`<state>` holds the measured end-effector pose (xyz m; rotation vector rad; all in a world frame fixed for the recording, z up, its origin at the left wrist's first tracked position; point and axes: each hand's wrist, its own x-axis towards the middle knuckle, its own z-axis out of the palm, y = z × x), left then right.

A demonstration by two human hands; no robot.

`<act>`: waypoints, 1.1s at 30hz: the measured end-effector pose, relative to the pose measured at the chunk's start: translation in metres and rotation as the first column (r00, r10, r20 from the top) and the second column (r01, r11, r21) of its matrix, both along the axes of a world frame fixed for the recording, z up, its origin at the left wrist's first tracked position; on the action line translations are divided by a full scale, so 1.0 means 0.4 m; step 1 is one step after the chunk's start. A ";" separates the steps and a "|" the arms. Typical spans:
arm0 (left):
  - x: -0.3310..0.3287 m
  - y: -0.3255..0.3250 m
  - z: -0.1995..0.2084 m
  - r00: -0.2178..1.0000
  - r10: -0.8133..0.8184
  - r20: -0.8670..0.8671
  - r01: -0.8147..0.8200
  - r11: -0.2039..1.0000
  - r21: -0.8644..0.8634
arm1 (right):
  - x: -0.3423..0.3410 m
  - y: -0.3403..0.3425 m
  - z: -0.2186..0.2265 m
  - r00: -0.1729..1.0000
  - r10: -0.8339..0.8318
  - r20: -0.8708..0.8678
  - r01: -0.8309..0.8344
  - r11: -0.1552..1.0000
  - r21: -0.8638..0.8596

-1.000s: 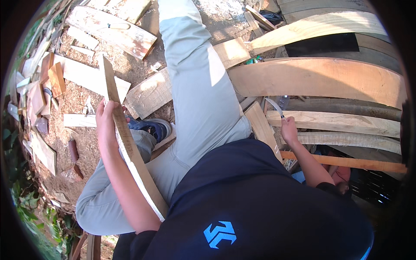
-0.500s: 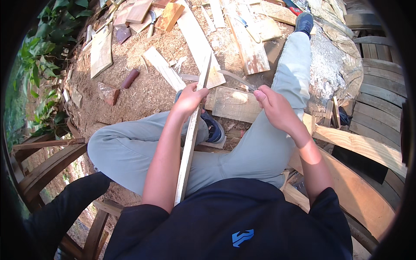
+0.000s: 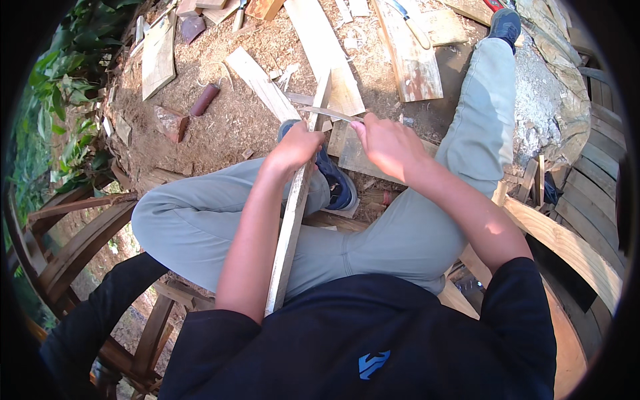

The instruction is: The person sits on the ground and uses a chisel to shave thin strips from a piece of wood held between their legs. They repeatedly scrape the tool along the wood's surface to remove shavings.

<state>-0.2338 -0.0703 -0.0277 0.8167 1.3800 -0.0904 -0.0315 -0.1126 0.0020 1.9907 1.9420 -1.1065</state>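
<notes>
My left hand (image 3: 297, 147) is closed around a long, narrow strip of wood (image 3: 291, 230). The strip slants from my waist up past my shoe, its far end beyond my fist. A knife with a slim, slightly curved blade (image 3: 339, 115) is gripped in my right hand (image 3: 393, 147), its handle hidden by the fingers. The blade points left and meets or crosses the strip just beyond my left hand; whether it cuts into the wood I cannot tell.
Boards (image 3: 327, 57) and shavings cover the dirt ahead. A curved blade with a pale handle (image 3: 419, 33) lies on a plank. A dark red cylinder (image 3: 205, 100) and a reddish block (image 3: 171, 123) sit at left. Wooden framework (image 3: 80, 250) stands left, slatted wood (image 3: 597, 180) right.
My right hand has moved left and slightly up with the knife, bringing its blade to the strip. My left hand still grips the wood. The view has shifted a little.
</notes>
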 end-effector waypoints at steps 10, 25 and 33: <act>-0.008 -0.001 -0.004 0.991 0.131 0.026 -0.130 0.991 -0.036 | -0.064 0.004 -0.053 0.998 -0.052 0.037 0.046 0.988 0.148; 0.037 0.000 0.007 0.999 -0.028 0.027 0.030 0.999 -0.044 | 0.030 0.151 -0.231 0.994 -0.060 0.090 0.030 0.953 0.302; 0.016 0.002 -0.015 0.998 0.049 0.043 -0.045 0.995 -0.091 | 0.037 0.022 -0.007 0.993 -0.104 0.063 0.111 0.987 -0.119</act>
